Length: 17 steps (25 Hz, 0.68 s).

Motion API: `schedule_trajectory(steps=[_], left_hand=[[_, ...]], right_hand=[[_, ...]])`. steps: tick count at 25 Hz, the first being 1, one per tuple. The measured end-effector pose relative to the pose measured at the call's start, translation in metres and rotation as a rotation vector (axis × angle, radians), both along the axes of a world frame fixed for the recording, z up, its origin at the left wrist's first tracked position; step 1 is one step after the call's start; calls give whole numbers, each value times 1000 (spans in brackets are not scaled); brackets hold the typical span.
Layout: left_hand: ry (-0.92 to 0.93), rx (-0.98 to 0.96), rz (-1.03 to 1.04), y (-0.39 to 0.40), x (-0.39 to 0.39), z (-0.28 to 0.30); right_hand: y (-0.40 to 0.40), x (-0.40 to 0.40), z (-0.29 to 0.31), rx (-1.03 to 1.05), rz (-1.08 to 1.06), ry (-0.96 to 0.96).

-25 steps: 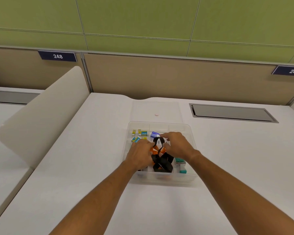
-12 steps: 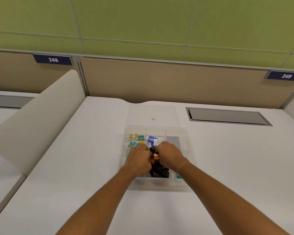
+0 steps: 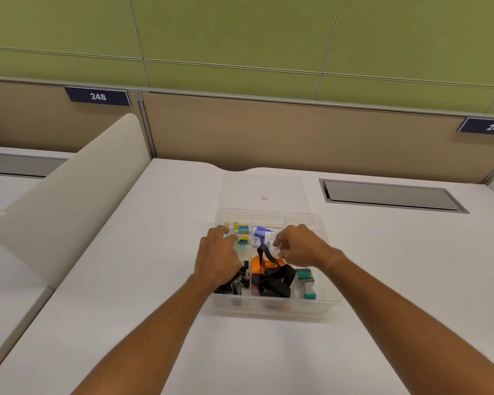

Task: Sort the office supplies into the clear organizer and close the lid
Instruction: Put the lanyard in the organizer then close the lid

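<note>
The clear organizer (image 3: 330, 295) sits on the white desk with its clear lid (image 3: 264, 185) lying flat behind it. Its middle compartment holds a black and orange strap bundle (image 3: 274, 276). Small yellow and teal boxes (image 3: 241, 229) fill the back left compartment, a blue and white packet (image 3: 261, 233) lies behind the straps, black binder clips (image 3: 240, 282) sit front left, and a teal stamp (image 3: 305, 277) front right. My left hand (image 3: 218, 256) hovers over the left compartments, fingers loosely curled. My right hand (image 3: 300, 246) is above the straps, fingertips pinched; what they hold is unclear.
A curved white divider panel (image 3: 69, 201) rises on the left. A metal cable hatch (image 3: 391, 195) is set into the desk at the back right. A beige partition with number plates stands behind.
Both hands have lifted and moved apart from the strap bundle, left hand to the left compartments, right hand to the right. The bundle now lies uncovered in the middle compartment.
</note>
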State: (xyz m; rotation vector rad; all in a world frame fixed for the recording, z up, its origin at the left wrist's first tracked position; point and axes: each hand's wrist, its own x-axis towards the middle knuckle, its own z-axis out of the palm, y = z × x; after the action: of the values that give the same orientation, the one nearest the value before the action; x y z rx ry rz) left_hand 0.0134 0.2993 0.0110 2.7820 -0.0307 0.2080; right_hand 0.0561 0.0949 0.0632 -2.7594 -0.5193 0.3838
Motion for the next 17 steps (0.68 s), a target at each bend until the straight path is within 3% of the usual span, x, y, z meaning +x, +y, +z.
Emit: schedule_trajectory(steps=[4, 12, 14, 17], left_hand=[[25, -4, 154, 20, -1, 1], [201, -144, 229, 24, -6, 1], [202, -145, 217, 23, -5, 2], [200, -143, 202, 24, -5, 3]], right_hand=[[0, -3, -2, -165, 102, 199], [20, -20, -34, -189, 175, 151], [18, -16, -31, -140, 126, 144], [16, -7, -22, 24, -29, -13]])
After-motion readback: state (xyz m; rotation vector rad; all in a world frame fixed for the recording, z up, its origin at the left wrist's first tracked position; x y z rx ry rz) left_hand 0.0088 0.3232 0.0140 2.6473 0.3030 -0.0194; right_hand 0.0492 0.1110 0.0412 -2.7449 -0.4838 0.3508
